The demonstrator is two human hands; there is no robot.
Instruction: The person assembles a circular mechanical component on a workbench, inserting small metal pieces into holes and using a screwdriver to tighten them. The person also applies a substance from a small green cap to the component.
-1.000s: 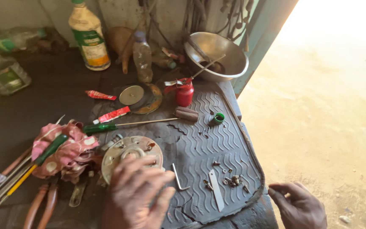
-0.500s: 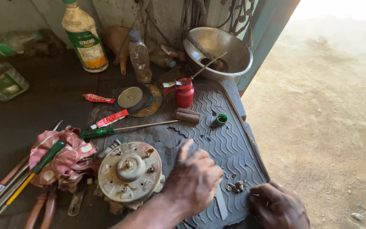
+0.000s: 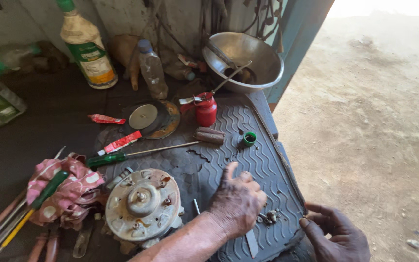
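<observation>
Resting palm-down on rubber mat (image 3: 267,160), left hand (image 3: 236,204) w/ fingers curled over small screws (image 3: 269,217), poss. pinching one; right hand (image 3: 338,235) open, empty.

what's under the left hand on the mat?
The left hand lies palm-down on the grey ribbed mat. A flat metal blade pokes out below it and small screws sit at its right edge. Whatever lies beneath the palm is covered.

My left hand (image 3: 236,204) lies palm down, thumb raised, fingers curled at the tips, forearm entering from below. My right hand (image 3: 338,237) is half open, palm up, fingers loosely curled.
</observation>
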